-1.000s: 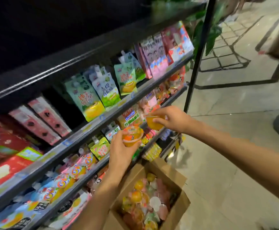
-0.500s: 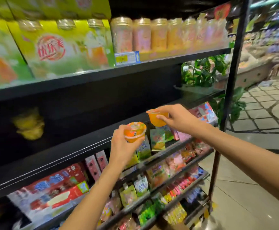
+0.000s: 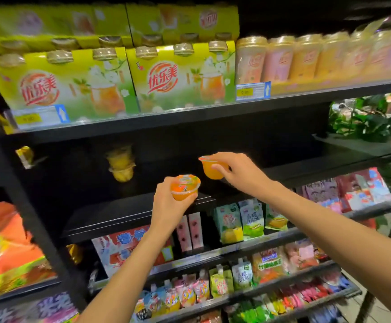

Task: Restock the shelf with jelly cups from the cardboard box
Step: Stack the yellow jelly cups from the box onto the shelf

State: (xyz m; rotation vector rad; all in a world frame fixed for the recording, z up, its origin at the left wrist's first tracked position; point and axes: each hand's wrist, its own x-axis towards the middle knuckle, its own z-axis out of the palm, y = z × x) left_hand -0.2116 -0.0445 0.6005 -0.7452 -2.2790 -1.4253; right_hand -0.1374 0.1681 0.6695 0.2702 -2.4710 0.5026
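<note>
The left hand [image 3: 166,203] held an orange jelly cup [image 3: 185,186] from below, fingers curled round its bowl, just in front of the dark shelf [image 3: 129,213]. The right hand [image 3: 238,170] pinched a second jelly cup [image 3: 213,167] by rim and side, over the same shelf. A stack of yellow cups [image 3: 121,163] stood farther back. The cups looked light, with thin, smooth plastic walls and peel-off lids; holding the bowl, not the lid, seemed safest.
</note>
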